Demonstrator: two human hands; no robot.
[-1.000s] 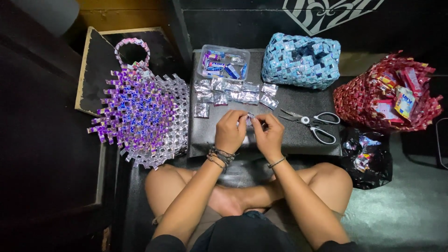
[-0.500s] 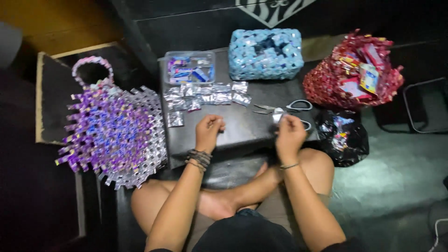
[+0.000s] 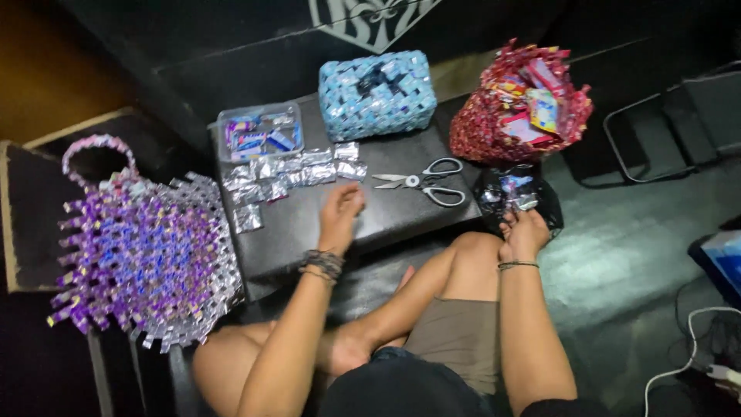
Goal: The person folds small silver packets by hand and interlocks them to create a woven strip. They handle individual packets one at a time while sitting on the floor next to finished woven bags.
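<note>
My left hand (image 3: 340,212) rests on the low black table (image 3: 401,220) with its fingers curled, just below a row of silver foil wrapper strips (image 3: 285,174). What those fingers hold is hidden. My right hand (image 3: 522,232) is off the table's right end. Its fingers curl on the rim of a black plastic bag (image 3: 502,193) that holds shiny wrappers. Grey-handled scissors (image 3: 424,184) lie on the table between the two hands.
A clear tub of folded wrappers (image 3: 261,133) and a blue woven box (image 3: 377,94) stand at the table's back. A red woven basket of wrappers (image 3: 521,104) sits at the right. A purple woven bag (image 3: 143,247) lies at the left. Cables (image 3: 695,347) run along the floor.
My hands were together at the table's middle. The right hand has moved right and down to the black bag. The left hand stayed on the table. The view has swung right.
</note>
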